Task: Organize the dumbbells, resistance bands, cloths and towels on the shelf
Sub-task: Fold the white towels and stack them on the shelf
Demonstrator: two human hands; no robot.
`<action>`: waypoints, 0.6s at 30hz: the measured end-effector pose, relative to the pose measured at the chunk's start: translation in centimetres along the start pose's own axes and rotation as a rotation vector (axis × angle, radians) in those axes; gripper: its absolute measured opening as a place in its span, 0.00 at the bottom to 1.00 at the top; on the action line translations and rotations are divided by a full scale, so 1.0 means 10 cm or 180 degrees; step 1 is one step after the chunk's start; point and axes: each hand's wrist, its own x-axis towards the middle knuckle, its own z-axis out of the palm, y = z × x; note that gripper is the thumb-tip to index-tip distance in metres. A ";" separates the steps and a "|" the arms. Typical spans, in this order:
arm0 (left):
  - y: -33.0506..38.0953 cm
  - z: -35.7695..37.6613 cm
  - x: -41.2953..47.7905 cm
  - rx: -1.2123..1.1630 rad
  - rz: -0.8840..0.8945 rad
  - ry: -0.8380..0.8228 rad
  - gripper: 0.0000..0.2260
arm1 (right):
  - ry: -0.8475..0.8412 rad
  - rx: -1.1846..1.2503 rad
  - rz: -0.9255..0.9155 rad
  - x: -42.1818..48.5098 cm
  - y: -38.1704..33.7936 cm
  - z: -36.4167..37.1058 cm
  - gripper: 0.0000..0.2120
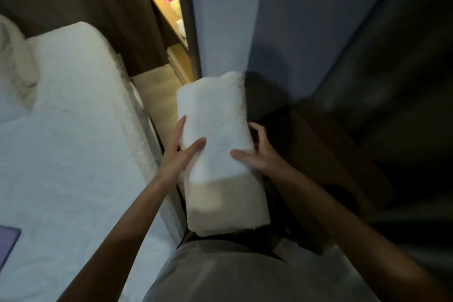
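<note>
Folded white towel [215,144] held in air between both hands, long end extending past the fingers away from the body. Left hand [180,154] clamps its left edge, right hand [255,154] its right edge. Bed [73,130] at left.

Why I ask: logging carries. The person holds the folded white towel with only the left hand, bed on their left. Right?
No: the head view shows both the left hand and the right hand holding the folded white towel; the bed is on their left.
</note>
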 end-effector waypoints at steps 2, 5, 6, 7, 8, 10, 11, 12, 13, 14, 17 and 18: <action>0.02 -0.23 0.01 -0.0133 -0.0001 0.0305 0.35 | -0.0247 -0.0054 -0.0064 0.19 -0.12 0.18 0.35; 0.07 -0.55 0.10 -0.0130 -0.0042 0.0593 0.36 | -0.0423 -0.0081 -0.0180 0.46 -0.32 0.45 0.33; 0.10 -0.65 0.16 -0.0139 -0.0052 0.0649 0.37 | -0.0445 -0.0115 -0.0201 0.55 -0.40 0.53 0.34; 0.12 -0.76 0.23 -0.0157 -0.0051 0.0696 0.37 | -0.0457 -0.0133 -0.0218 0.66 -0.47 0.62 0.35; 0.14 -0.87 0.32 -0.0177 -0.0041 0.0728 0.37 | -0.0466 -0.0147 -0.0229 0.76 -0.56 0.69 0.36; 0.19 -1.08 0.52 -0.0181 -0.0024 0.0748 0.37 | -0.0462 -0.0184 -0.0255 0.99 -0.73 0.83 0.37; 0.22 -1.18 0.64 -0.0194 0.0001 0.0720 0.37 | -0.0434 -0.0205 -0.0284 1.12 -0.81 0.89 0.37; 0.26 -1.29 0.77 -0.0214 0.0015 0.0695 0.37 | -0.0399 -0.0229 -0.0323 1.25 -0.89 0.94 0.36; 0.31 -1.39 0.90 -0.0231 0.0037 0.0669 0.36 | -0.0389 -0.0242 -0.0364 1.38 -0.97 1.00 0.35; 0.37 -1.48 1.03 -0.0236 0.0065 0.0647 0.36 | -0.0387 -0.0240 -0.0411 1.51 -1.06 1.05 0.34; 0.58 -1.79 1.44 -0.0221 0.0126 0.0577 0.35 | -0.0368 -0.0097 -0.0488 1.92 -1.35 1.22 0.35; 0.64 -1.88 1.58 -0.0189 0.0125 0.0561 0.35 | -0.0354 -0.0066 -0.0497 2.04 -1.46 1.26 0.36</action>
